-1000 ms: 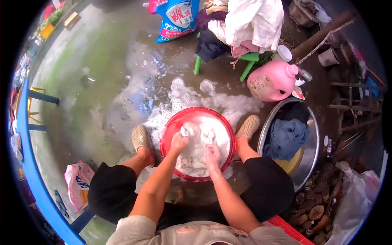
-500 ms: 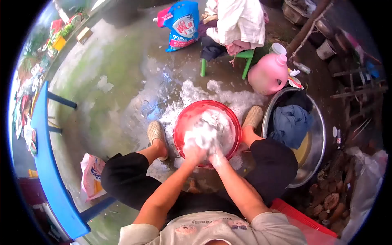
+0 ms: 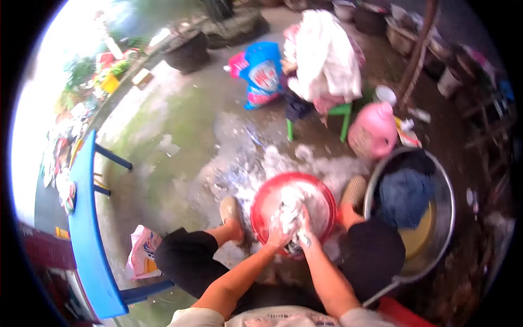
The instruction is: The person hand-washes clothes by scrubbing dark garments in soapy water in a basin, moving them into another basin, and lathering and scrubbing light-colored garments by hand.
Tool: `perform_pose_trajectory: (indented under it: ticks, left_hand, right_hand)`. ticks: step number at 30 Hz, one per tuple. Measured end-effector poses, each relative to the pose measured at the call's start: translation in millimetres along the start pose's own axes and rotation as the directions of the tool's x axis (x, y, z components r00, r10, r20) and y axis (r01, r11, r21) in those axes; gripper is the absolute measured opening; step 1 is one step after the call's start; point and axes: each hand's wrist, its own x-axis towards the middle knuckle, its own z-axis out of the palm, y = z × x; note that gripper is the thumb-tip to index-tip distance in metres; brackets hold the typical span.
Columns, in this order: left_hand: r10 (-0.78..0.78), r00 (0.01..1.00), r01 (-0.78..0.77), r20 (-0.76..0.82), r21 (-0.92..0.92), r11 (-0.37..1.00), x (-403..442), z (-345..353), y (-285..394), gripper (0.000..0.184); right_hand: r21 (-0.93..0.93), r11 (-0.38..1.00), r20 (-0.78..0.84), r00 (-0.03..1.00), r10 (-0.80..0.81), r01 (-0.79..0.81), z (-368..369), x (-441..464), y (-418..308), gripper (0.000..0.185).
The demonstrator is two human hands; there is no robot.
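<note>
A red basin (image 3: 256, 205) full of suds stands on the ground between my feet. Wet, foam-covered cloth (image 3: 292, 206) is bunched over it, whitish with some darker patches. My left hand (image 3: 280, 234) grips the cloth from the left, fingers closed on it and partly hidden by foam. From the other side my right hand (image 3: 304, 224) is closed on the same cloth, close to the left hand. Motion blur and suds keep the garment's kind from showing.
A metal tub (image 3: 450, 218) with dark blue clothes (image 3: 404, 197) stands at the right. Ahead are a green stool (image 3: 341, 110) piled with laundry (image 3: 326, 60), a pink jug (image 3: 375, 131) and a blue detergent bag (image 3: 263, 71). A blue bench (image 3: 87, 218) runs along the left.
My view has tilted upward, so everything sits lower in the picture. Both hands have shifted on the cloth, which is now bunched upward between them, with darker patches showing.
</note>
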Motion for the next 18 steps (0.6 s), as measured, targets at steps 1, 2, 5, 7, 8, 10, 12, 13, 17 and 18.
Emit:
perform_pose_trajectory:
  ticks: [1,2,5,7,8,10,12,13,17,18]
  left_hand:
    - [-0.218,0.976,0.218,0.017,-0.093,0.971,11,-4,-18,0.051]
    - [-0.391,0.920,0.387,0.027,0.103,0.916,15,2,-64,0.051]
    - [-0.466,0.837,0.533,-0.287,0.230,0.815,30,8,-110,0.049]
    - [-0.341,0.883,0.420,-0.321,0.221,0.880,19,4,-86,0.055]
    - [-0.203,0.940,0.306,-0.274,0.412,0.858,12,12,-86,0.062]
    - [-0.123,0.987,0.005,0.106,0.737,0.676,-1,11,-81,0.076]
    - [-0.232,0.947,-0.040,0.221,0.801,0.598,1,4,-56,0.079]
    - [-0.287,0.918,-0.071,0.275,0.823,0.563,9,4,-52,0.081]
    - [-0.452,0.785,-0.169,0.423,0.849,0.501,29,28,-94,0.078]
    - [-0.399,0.809,-0.119,0.431,0.785,0.608,37,15,-75,0.061]
  right_hand:
    - [-0.114,0.993,0.023,1.000,0.013,-0.011,1,2,-4,0.054]
    - [-0.277,0.961,0.041,0.999,0.020,-0.008,2,3,-8,0.055]
    - [-0.839,0.538,0.016,0.991,-0.130,0.084,2,7,-23,0.057]
    - [-0.976,0.218,-0.105,0.878,-0.468,0.000,29,-10,-39,0.046]
    - [-0.992,0.129,-0.084,0.828,-0.555,-0.014,20,-3,-41,0.052]
    - [-0.995,-0.047,-0.040,0.803,-0.594,-0.085,-9,14,-34,0.061]
    - [-0.956,-0.239,-0.027,0.864,-0.502,-0.168,-40,29,-23,0.067]
    - [-0.955,-0.237,-0.055,0.893,-0.448,-0.178,-48,25,-16,0.072]
    - [-0.888,-0.368,-0.165,0.938,-0.305,-0.276,-87,51,2,0.052]
    - [-0.865,-0.401,-0.196,0.939,-0.284,-0.302,-100,62,8,0.047]
